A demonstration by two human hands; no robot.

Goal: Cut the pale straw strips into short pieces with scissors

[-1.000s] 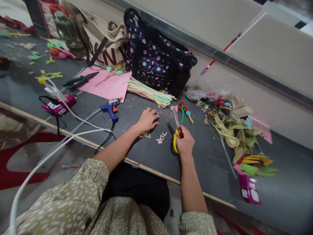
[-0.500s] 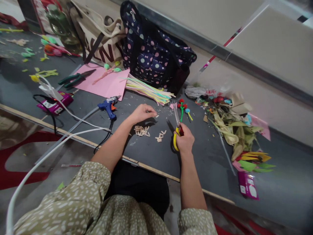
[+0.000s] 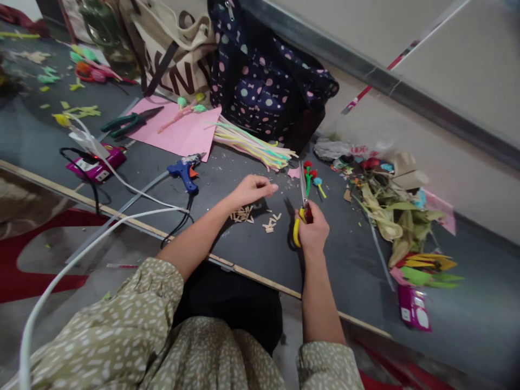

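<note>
My right hand holds a pair of scissors by the yellow and dark handles. The blades point away from me and look nearly closed. My left hand hovers over the table to the left of them, its thumb and fingers drawn together. Nothing shows at its fingertips. Partly behind my left wrist lies a pile of small pale strips. A smaller group of pale cut pieces lies between the two hands. Beyond the blades are a pink scrap and red and green pipe-cleaner flowers.
A blue glue gun, pink sheet, green-handled pliers and white cable are on the left. Behind lie pipe cleaners, a dotted bag and a canvas bag. Dried husks and a purple box lie right.
A pale piece seen at my left fingertips earlier is no longer there, and a small piece now shows just above the smaller group. The whole view has shifted slightly.
</note>
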